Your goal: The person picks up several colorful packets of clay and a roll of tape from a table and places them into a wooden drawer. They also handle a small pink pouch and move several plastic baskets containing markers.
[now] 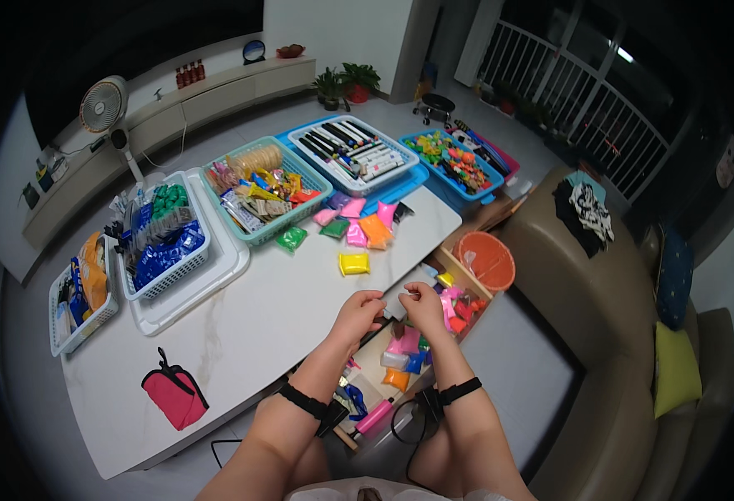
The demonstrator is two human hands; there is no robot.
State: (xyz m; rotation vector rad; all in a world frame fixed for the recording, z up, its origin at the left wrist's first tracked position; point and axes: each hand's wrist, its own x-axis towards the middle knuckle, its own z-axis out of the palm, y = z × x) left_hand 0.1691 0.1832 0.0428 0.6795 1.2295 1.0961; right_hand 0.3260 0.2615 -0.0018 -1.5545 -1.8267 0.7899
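Observation:
My left hand [359, 318] is over the tabletop's edge, its fingers curled towards my right hand [423, 308]. The right hand hovers above an open drawer [370, 382], thumb and forefinger close together. Behind and between the hands shows a pale grey flat thing [397, 305]; I cannot tell whether either hand touches it. Soft wrapped packets in pink, red, blue and orange [396, 379] fill much of the drawer. A pink roller [374, 418] lies at its near end. Beyond my hands, a yellow packet [354, 263] rests on the marble-patterned table [266, 313], near pink, green and orange packets [376, 231].
Along the table's far side stand a basket of markers [354, 153], a green basket of mixed packets [266, 188] and a white basket of blue packets [169, 241]. A red pouch [174, 396] lies at left. An orange bin [486, 260] stands beside the drawer, near a sofa [548, 300].

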